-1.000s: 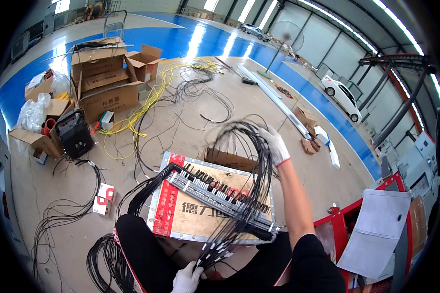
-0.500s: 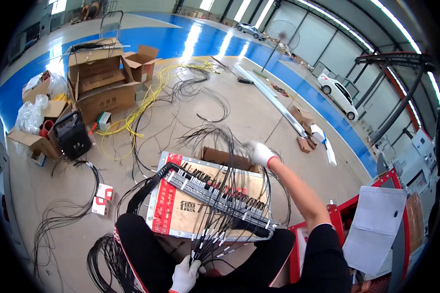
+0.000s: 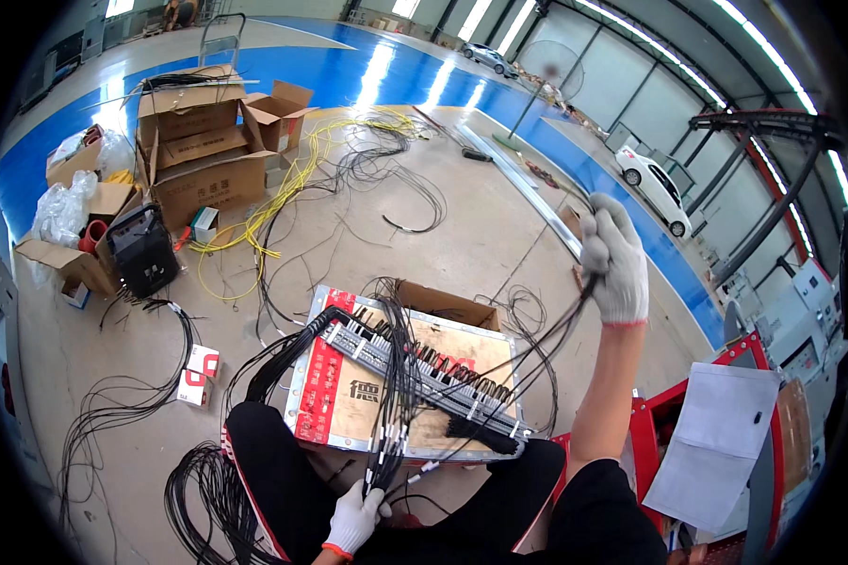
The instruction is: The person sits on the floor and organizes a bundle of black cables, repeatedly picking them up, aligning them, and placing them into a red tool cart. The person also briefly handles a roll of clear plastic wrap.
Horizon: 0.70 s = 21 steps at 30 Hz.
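Observation:
My left hand [image 3: 355, 516], in a white glove, is closed around a bundle of black cables [image 3: 387, 443] with white label sleeves, just in front of my lap. Raised at the right, my gloved right hand [image 3: 616, 259] grips several black cables that run down to the left across the box. Between my knees lies a wooden box [image 3: 349, 400] with metal edging and red tape. Along its top stretches a grey slotted strip [image 3: 415, 379] lined with black cable ends and labels. A thick black cable bundle [image 3: 287, 353] bends off the strip's left end.
Coiled black cables [image 3: 207, 499] lie by my left leg, near a small red-and-white box [image 3: 198, 375]. Farther left are a black speaker-like case [image 3: 141, 254], open cardboard boxes [image 3: 207, 179] and yellow cable [image 3: 278, 212]. A red frame [image 3: 643, 433] with papers [image 3: 716, 433] stands right.
My right hand has risen and moved right, drawing cables out with it. The rest of the bundle now hangs across the strip toward my left hand, which still holds it.

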Each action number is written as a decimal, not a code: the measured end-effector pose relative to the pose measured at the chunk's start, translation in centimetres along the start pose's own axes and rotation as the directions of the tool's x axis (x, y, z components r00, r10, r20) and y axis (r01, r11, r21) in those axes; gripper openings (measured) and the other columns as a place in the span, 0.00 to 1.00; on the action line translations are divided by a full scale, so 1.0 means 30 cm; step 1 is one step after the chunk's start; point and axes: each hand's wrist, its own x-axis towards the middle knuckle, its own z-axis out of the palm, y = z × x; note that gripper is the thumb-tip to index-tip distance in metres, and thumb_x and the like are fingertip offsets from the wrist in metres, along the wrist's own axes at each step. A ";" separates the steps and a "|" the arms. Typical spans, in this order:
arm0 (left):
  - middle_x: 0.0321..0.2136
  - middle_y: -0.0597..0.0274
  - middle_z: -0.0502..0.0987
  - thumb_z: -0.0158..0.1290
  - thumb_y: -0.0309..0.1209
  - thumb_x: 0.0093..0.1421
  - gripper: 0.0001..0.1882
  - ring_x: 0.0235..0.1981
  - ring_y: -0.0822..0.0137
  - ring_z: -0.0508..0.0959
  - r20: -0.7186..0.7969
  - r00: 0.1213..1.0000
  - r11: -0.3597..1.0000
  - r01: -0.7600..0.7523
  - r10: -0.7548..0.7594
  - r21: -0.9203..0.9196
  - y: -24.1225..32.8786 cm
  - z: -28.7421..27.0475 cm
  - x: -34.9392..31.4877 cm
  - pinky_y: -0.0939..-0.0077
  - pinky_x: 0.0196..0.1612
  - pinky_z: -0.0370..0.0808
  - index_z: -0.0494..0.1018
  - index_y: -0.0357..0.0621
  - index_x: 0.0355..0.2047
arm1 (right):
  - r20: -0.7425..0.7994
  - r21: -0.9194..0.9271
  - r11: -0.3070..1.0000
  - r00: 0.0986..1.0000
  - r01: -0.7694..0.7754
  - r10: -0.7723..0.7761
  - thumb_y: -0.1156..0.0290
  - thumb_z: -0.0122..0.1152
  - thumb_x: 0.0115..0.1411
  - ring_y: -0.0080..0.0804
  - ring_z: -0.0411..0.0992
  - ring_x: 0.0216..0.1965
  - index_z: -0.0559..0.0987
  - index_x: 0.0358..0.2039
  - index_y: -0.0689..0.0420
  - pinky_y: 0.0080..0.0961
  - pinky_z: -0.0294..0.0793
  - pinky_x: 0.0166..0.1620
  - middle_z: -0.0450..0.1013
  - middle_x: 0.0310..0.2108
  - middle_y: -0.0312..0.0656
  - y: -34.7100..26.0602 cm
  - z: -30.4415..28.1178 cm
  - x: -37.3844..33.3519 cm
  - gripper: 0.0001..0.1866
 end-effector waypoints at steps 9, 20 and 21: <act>0.23 0.66 0.80 0.49 0.38 0.69 0.14 0.20 0.77 0.73 0.270 0.952 0.971 0.085 -0.146 0.226 -0.049 -0.042 -0.114 0.79 0.26 0.72 0.73 0.41 0.46 | 0.095 -0.759 0.641 0.993 0.115 -0.065 0.69 0.58 0.64 0.34 0.77 0.35 0.72 0.55 0.62 0.29 0.77 0.39 0.77 0.38 0.48 0.843 -0.337 0.259 0.20; 0.26 0.65 0.81 0.49 0.36 0.69 0.13 0.21 0.79 0.71 0.337 0.925 0.983 0.145 -0.176 0.115 -0.133 -0.074 -0.137 0.82 0.26 0.69 0.74 0.37 0.41 | 0.363 -0.911 0.326 0.868 0.254 0.338 0.46 0.63 0.57 0.59 0.78 0.33 0.69 0.55 0.67 0.47 0.78 0.39 0.78 0.30 0.58 0.756 0.095 -0.495 0.39; 0.26 0.65 0.81 0.49 0.36 0.69 0.12 0.21 0.79 0.70 0.323 0.931 0.980 0.126 -0.170 0.151 -0.110 -0.066 -0.147 0.82 0.25 0.69 0.74 0.38 0.41 | 0.316 -0.925 0.318 0.883 0.207 0.346 0.50 0.62 0.56 0.58 0.79 0.34 0.71 0.53 0.67 0.47 0.78 0.39 0.78 0.31 0.58 0.840 0.094 -0.486 0.35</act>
